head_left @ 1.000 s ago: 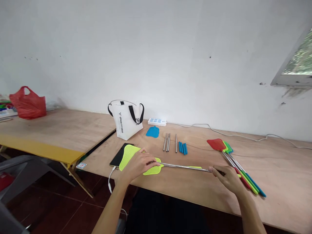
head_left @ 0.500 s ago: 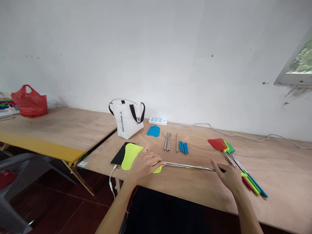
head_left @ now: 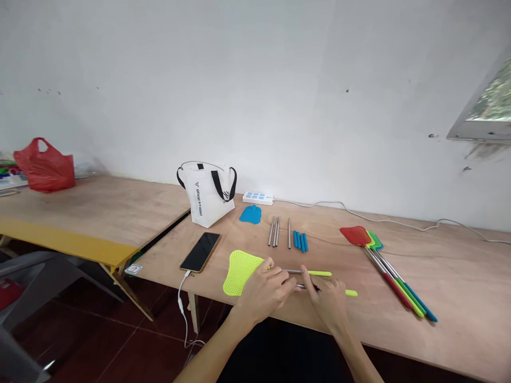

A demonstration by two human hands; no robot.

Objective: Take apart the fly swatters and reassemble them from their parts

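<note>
A yellow-green fly swatter head (head_left: 238, 272) lies near the front edge of the wooden table (head_left: 459, 298). My left hand (head_left: 264, 291) is closed around the swatter's neck just right of the head. My right hand (head_left: 325, 299) is closed on the short metal rod (head_left: 298, 286), with a yellow-green handle (head_left: 351, 293) poking out to its right. A second yellow-green handle on a metal rod (head_left: 315, 273) lies just behind my hands.
A black phone (head_left: 200, 251) with a white cable lies left of the swatter. Behind stand a white tote bag (head_left: 208, 196), a blue swatter head (head_left: 250, 214), several metal rods (head_left: 274, 231), blue handles (head_left: 299, 241) and a power strip (head_left: 258, 198). Finished swatters (head_left: 389, 274) lie right. A red bag (head_left: 44, 165) sits far left.
The long rod has collapsed short as my right hand moved left toward my left hand. The swatter head slid right off the phone, which is now uncovered.
</note>
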